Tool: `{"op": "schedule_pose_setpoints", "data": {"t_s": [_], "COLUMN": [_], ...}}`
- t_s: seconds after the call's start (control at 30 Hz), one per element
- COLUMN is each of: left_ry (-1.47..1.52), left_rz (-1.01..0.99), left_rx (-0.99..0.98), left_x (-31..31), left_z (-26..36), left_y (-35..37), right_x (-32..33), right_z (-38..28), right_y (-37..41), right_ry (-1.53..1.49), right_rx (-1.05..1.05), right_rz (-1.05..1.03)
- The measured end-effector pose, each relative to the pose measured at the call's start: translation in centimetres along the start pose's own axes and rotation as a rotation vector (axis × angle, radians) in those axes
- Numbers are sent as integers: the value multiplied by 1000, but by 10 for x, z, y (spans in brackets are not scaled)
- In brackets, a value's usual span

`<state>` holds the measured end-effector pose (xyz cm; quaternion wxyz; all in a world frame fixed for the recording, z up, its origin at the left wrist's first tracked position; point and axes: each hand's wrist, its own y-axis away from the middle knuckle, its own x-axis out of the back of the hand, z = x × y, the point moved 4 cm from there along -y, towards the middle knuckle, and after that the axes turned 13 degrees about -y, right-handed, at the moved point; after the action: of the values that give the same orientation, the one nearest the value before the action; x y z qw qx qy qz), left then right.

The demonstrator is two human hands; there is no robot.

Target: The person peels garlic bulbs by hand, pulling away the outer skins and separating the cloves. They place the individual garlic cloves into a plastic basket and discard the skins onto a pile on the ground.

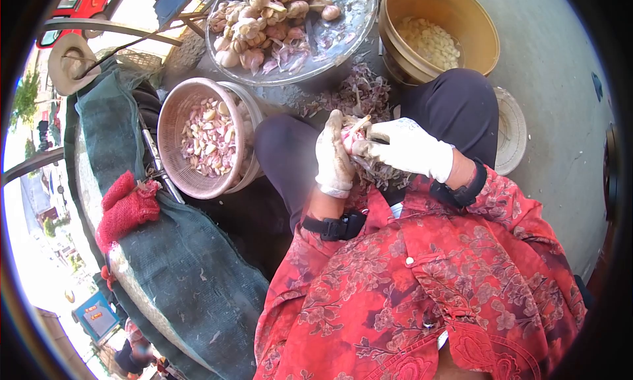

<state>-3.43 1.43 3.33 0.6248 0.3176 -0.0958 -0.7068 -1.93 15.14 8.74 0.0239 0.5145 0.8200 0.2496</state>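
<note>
Left hand (pixel 334 157): white-gloved, fingers closed round the pale purple-skinned garlic bulb (pixel 354 137), steadying it over the lap.
Right hand (pixel 409 148): gloved fingers pinched on the bulb's 3 o'clock side, seemingly prying.
Pink woven plastic basket (pixel 173 119): at 9 o'clock, loose cloves within reach.
Round metal tray (pixel 356 17): at 12 o'clock, whole bulbs.

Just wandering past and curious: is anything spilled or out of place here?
Yes, mildly. Papery garlic skins lie scattered on the ground between the metal tray and the person's knees, outside any container. More skins sit under the left hand and right hand, which grip a garlic bulb.
</note>
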Motion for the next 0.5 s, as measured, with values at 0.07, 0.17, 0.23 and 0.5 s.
{"op": "schedule_pose_setpoints", "data": {"t_s": [0.07, 0.17, 0.23, 0.5], "left_ry": [-119, -107, 26, 148], "left_rz": [37, 96, 120, 60], "left_rx": [-58, -26, 68, 205], "left_x": [3, -4, -3, -1], "left_z": [-3, 4, 0, 0], "left_y": [-1, 3, 4, 2], "right_x": [1, -5, -9, -14], "right_z": [-5, 3, 2, 6], "right_y": [0, 0, 0, 7], "right_ry": [55, -128, -60, 283], "right_rx": [72, 119, 65, 86], "right_rz": [-24, 10, -32, -150]}}
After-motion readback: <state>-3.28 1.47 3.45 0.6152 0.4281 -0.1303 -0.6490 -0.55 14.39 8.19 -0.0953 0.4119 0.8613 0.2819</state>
